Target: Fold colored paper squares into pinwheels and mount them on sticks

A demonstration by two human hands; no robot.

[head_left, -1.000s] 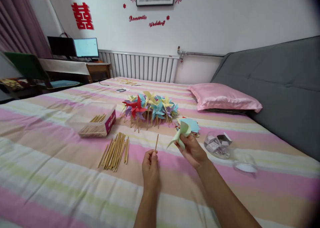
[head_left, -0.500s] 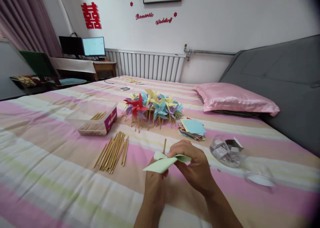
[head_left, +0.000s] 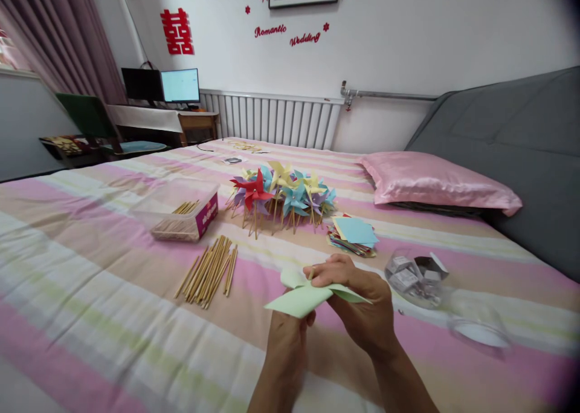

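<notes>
My left hand (head_left: 286, 334) grips a thin wooden stick (head_left: 310, 273), of which only the tip shows above the paper. My right hand (head_left: 357, 301) presses a light green folded paper pinwheel (head_left: 301, 297) down onto that tip, fingers curled over its centre. Both hands hover above the striped bedspread (head_left: 113, 292). A loose row of wooden sticks (head_left: 211, 271) lies to the left of my hands. A stack of coloured paper squares (head_left: 354, 234) lies just beyond my right hand.
A bunch of finished pinwheels (head_left: 283, 192) stands mid-bed. A clear box with sticks (head_left: 185, 216) sits to the left. A clear jar of small parts (head_left: 417, 277) and its lid (head_left: 480, 331) lie to the right. A pink pillow (head_left: 439, 183) rests against a grey headboard (head_left: 521, 153).
My right hand brought the green pinwheel from above the paper stack down onto the stick in my left hand. The stick tip now barely shows. My view shifted slightly left.
</notes>
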